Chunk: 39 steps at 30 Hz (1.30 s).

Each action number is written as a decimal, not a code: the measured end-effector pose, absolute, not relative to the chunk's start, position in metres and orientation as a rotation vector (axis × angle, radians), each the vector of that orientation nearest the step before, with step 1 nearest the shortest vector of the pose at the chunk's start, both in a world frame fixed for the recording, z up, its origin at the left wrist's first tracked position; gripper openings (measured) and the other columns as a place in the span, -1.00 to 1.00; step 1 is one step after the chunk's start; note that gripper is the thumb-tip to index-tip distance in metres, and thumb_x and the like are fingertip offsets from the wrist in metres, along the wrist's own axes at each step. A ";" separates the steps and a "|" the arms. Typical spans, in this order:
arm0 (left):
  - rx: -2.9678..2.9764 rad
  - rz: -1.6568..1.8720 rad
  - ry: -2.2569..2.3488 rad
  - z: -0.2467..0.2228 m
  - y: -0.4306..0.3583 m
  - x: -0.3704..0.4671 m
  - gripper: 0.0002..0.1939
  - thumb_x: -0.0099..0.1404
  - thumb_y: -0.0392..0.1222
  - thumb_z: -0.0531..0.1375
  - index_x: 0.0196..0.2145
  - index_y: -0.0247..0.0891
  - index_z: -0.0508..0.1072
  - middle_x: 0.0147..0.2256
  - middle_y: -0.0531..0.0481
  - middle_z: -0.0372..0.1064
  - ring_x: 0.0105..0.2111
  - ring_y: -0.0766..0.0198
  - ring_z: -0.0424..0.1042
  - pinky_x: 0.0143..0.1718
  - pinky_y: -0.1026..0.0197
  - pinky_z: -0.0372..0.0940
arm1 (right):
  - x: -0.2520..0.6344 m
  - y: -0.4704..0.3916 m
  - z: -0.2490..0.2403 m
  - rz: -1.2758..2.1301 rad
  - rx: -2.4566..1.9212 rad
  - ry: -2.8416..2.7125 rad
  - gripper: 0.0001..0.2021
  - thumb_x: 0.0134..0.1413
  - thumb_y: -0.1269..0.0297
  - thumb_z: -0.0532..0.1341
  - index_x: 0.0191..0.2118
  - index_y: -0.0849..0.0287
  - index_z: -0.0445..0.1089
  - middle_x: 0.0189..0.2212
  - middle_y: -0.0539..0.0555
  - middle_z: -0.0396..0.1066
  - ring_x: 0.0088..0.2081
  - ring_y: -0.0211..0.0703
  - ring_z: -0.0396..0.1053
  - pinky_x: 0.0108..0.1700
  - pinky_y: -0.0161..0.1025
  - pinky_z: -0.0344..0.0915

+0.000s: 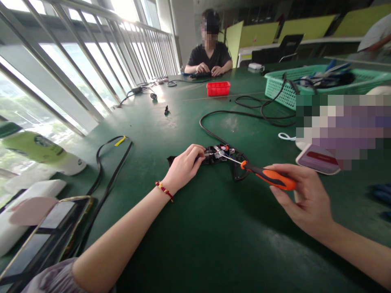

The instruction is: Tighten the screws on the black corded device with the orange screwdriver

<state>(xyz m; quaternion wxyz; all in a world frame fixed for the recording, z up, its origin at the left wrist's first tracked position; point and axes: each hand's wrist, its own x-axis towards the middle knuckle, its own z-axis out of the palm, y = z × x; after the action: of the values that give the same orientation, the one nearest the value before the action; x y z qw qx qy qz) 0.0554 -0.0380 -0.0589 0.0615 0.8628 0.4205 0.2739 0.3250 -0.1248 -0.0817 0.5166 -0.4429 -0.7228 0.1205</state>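
Observation:
In the head view, my left hand (pixel 187 165) is closed on a black corded device (pixel 215 154) whose casing is opened, with wires and metal parts showing inside. My right hand (pixel 305 197) grips the handle of an orange and black screwdriver (pixel 271 177). Its thin shaft points left, and the tip reaches in among the device's inner parts. Whether the tip sits in a screw is too small to tell. A black cable (pixel 210 128) runs from around the device toward the back right.
A red box (pixel 218 88) stands farther back, before a person (pixel 209 55) handling a dark object. A green basket (pixel 281 87) of tools is at right. Near it lies a phone (pixel 317 159). At left are a bottle (pixel 42 150), a strap (pixel 99 162) and a small black part (pixel 166 110).

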 end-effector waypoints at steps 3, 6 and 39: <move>2.602 0.841 1.283 -0.060 -0.037 0.056 -0.91 0.33 -0.26 -0.05 -0.28 -0.22 0.23 -0.14 -0.03 0.30 -0.18 0.29 0.34 -0.16 0.23 0.26 | 0.326 -0.125 -0.082 0.348 -1.035 -1.788 -0.60 0.01 0.35 0.23 0.01 0.02 0.23 -0.13 0.08 0.37 -0.15 -0.12 0.40 -0.11 -0.19 0.38; 2.596 0.842 1.292 -0.061 -0.036 0.056 -0.90 0.33 -0.26 -0.06 -0.27 -0.22 0.23 -0.15 -0.03 0.31 -0.17 0.28 0.35 -0.17 0.23 0.26 | 0.327 -0.125 -0.083 0.411 -1.033 -1.822 -0.62 0.03 0.32 0.22 0.00 0.03 0.24 -0.18 0.06 0.39 -0.23 -0.15 0.44 -0.19 -0.24 0.42; 2.799 0.655 1.385 -0.060 -0.039 0.060 -0.61 0.15 -0.30 0.03 -0.02 -0.25 0.21 -0.07 -0.09 0.27 -0.13 0.15 0.32 -0.09 0.12 0.23 | 0.325 -0.125 -0.077 0.323 -1.038 -1.894 -0.66 0.00 0.36 0.23 -0.05 0.06 0.26 -0.22 0.05 0.39 -0.26 -0.16 0.42 -0.24 -0.27 0.40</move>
<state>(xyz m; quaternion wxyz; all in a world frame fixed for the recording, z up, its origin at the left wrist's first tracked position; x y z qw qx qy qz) 0.0599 -0.0392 -0.0603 -0.0245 0.8769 0.4340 0.2053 0.3250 -0.1253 -0.0768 0.4606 -0.4219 -0.7698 0.1311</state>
